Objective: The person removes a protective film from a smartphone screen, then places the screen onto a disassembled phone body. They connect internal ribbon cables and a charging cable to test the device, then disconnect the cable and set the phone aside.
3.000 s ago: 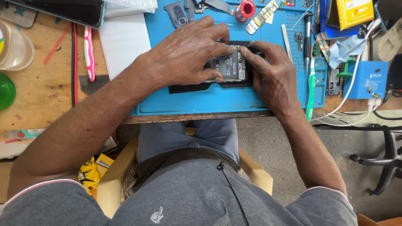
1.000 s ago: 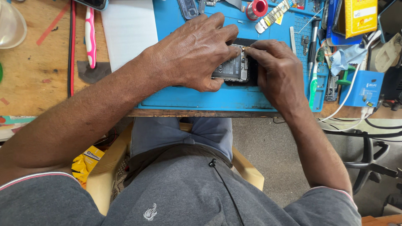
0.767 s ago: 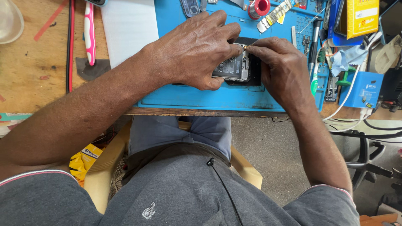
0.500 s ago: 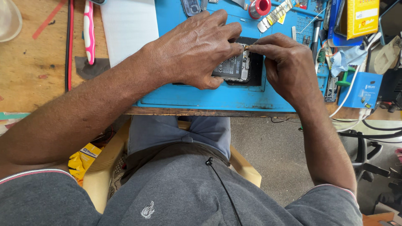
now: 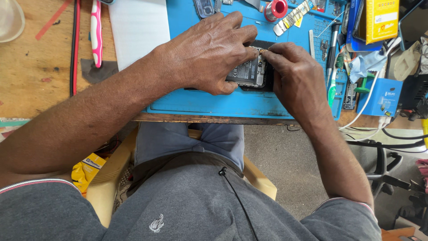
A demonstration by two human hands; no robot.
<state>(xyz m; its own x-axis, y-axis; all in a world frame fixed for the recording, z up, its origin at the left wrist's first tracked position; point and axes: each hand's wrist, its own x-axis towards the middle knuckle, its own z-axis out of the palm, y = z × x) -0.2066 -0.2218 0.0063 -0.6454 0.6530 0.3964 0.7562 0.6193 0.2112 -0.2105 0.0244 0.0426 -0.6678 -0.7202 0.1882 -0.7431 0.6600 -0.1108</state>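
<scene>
An opened phone (image 5: 249,73), back cover off with its dark battery showing, lies on a blue work mat (image 5: 214,105) on a wooden bench. My left hand (image 5: 207,53) lies over the phone and presses it down, fingers curled along its top edge. My right hand (image 5: 296,76) rests beside the phone on the right, with thumb and forefinger pinched on a small golden part (image 5: 263,51) at the phone's upper right corner. Most of the phone is hidden under my hands.
A white sheet (image 5: 138,31) and a pink-handled tool (image 5: 96,31) lie left of the mat. A red solder spool (image 5: 278,8), metal strips, a yellow box (image 5: 381,20), a blue box (image 5: 381,96) and cables crowd the right. A chair base (image 5: 388,172) stands on the floor.
The view has drifted slightly; both hands stay on the phone. My right fingers have shifted up a little toward the phone's top right corner.
</scene>
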